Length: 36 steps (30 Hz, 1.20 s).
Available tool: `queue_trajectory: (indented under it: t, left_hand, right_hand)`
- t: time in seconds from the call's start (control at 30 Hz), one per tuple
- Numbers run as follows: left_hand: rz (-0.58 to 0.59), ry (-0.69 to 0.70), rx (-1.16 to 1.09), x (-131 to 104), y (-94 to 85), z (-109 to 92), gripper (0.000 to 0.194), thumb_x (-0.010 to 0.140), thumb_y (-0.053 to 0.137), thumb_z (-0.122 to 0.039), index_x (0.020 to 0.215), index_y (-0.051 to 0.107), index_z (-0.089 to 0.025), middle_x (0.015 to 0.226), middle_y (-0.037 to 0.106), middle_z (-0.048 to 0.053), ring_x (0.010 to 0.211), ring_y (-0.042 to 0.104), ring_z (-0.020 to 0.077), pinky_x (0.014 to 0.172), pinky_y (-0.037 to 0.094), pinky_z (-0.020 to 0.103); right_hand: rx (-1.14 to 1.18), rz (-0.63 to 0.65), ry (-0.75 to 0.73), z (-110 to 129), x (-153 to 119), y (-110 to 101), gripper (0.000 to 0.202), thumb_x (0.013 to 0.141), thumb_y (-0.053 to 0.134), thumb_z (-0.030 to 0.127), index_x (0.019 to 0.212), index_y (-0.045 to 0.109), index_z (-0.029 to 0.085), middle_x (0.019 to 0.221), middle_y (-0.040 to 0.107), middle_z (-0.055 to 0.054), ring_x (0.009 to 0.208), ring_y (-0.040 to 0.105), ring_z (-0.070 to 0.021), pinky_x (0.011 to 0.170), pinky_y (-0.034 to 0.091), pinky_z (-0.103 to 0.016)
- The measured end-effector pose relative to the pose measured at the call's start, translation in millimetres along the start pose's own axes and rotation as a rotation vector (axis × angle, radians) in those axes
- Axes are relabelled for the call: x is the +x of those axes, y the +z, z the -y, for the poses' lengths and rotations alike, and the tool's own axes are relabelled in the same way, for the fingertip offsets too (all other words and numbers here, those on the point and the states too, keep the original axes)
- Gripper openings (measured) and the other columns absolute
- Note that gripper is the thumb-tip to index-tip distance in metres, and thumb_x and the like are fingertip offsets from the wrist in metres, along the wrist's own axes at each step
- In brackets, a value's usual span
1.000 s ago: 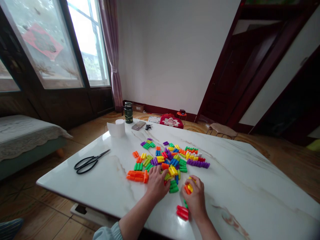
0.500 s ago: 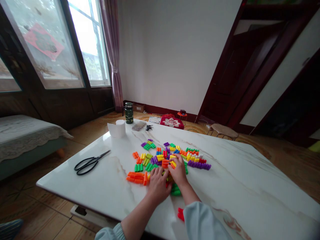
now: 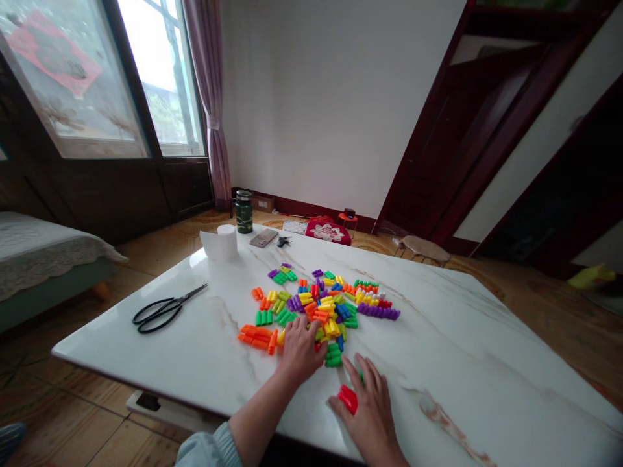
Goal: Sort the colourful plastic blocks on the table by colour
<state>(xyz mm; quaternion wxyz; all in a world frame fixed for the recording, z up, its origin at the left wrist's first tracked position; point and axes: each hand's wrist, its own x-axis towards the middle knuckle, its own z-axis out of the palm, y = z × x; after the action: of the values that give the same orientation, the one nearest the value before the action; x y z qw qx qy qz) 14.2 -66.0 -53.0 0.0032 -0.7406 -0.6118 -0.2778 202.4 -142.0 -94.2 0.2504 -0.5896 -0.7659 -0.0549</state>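
Observation:
Many small ribbed plastic pieces in several colours lie in a loose pile point(image 3: 327, 307) on the white marble-patterned table. My left hand point(image 3: 300, 350) rests at the pile's near left side, fingers spread over some pieces; nothing held shows. Nearer the front edge, my right hand point(image 3: 367, 402) is open, its thumb and fingers apart around a red piece point(image 3: 348, 399) on the table. A green piece shows partly behind its fingers. Just beyond the right hand lie green pieces point(image 3: 333, 355). Orange pieces point(image 3: 257, 337) are left of my left hand, and a purple row point(image 3: 378, 312) is at the pile's right.
Black-handled scissors point(image 3: 168, 309) lie on the table's left part. Toward the far edge stand a white paper roll point(image 3: 226, 242) and a dark green bottle point(image 3: 244, 212), with a phone point(image 3: 263, 238) and keys point(image 3: 283, 241) beside them.
My right hand has left the pile and moved toward the near edge, around the red piece. My left hand stays at the pile. The view has shifted slightly.

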Motion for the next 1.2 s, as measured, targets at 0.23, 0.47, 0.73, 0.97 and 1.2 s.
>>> queue_trajectory:
  t: [0.23, 0.47, 0.73, 0.97, 1.2]
  left_hand:
    - [0.001, -0.028, -0.037, -0.8, 1.3, 0.8, 0.032, 0.077, 0.065, -0.042, 0.103, 0.062, -0.025, 0.105, 0.057, 0.007, 0.099, 0.054, 0.0265, 0.084, 0.039, 0.038]
    - [0.012, 0.03, -0.157, -2.7, 1.5, 0.4, 0.033, 0.075, 0.067, -0.036, 0.107, 0.063, -0.026, 0.105, 0.06, 0.007, 0.096, 0.059, 0.0251, 0.084, 0.043, 0.037]
    - [0.055, 0.168, -0.286, -5.5, -0.4, 1.6, 0.031, 0.079, 0.063, -0.023, 0.11, 0.063, -0.029, 0.104, 0.065, 0.004, 0.097, 0.06, 0.0224, 0.088, 0.044, 0.035]
    - [0.053, 0.152, -0.287, -5.1, 2.7, 4.4, 0.032, 0.077, 0.065, -0.023, 0.109, 0.063, -0.027, 0.1, 0.067, 0.005, 0.096, 0.061, 0.0238, 0.087, 0.045, 0.036]
    - [0.041, 0.082, -0.268, -3.4, -2.5, 2.0, 0.034, 0.078, 0.061, -0.017, 0.11, 0.063, -0.028, 0.101, 0.067, 0.004, 0.093, 0.062, 0.022, 0.083, 0.046, 0.033]
  right_hand:
    - [0.091, -0.049, -0.019, 4.9, 32.9, 3.2, 0.056, 0.083, 0.059, 0.029, 0.138, 0.046, 0.028, 0.134, 0.056, -0.008, 0.121, 0.053, -0.0267, 0.096, 0.047, -0.041]
    - [0.149, -0.046, -0.108, 7.5, 43.6, 4.8, 0.047, 0.083, 0.061, 0.03, 0.129, 0.053, 0.027, 0.125, 0.061, -0.007, 0.114, 0.058, -0.0259, 0.09, 0.05, -0.04]
    - [0.204, -0.042, -0.069, 9.9, 42.9, 4.9, 0.039, 0.079, 0.061, 0.026, 0.118, 0.058, 0.024, 0.117, 0.062, -0.008, 0.107, 0.06, -0.0249, 0.087, 0.052, -0.039]
    - [0.217, -0.088, -0.115, 11.1, 43.2, 5.9, 0.036, 0.079, 0.06, 0.024, 0.116, 0.059, 0.023, 0.114, 0.064, -0.008, 0.106, 0.061, -0.0263, 0.088, 0.052, -0.042]
    - [0.225, -0.146, -0.069, 9.4, 41.7, 3.8, 0.038, 0.081, 0.058, 0.023, 0.119, 0.057, 0.026, 0.11, 0.061, -0.008, 0.099, 0.062, -0.0253, 0.084, 0.055, -0.041]
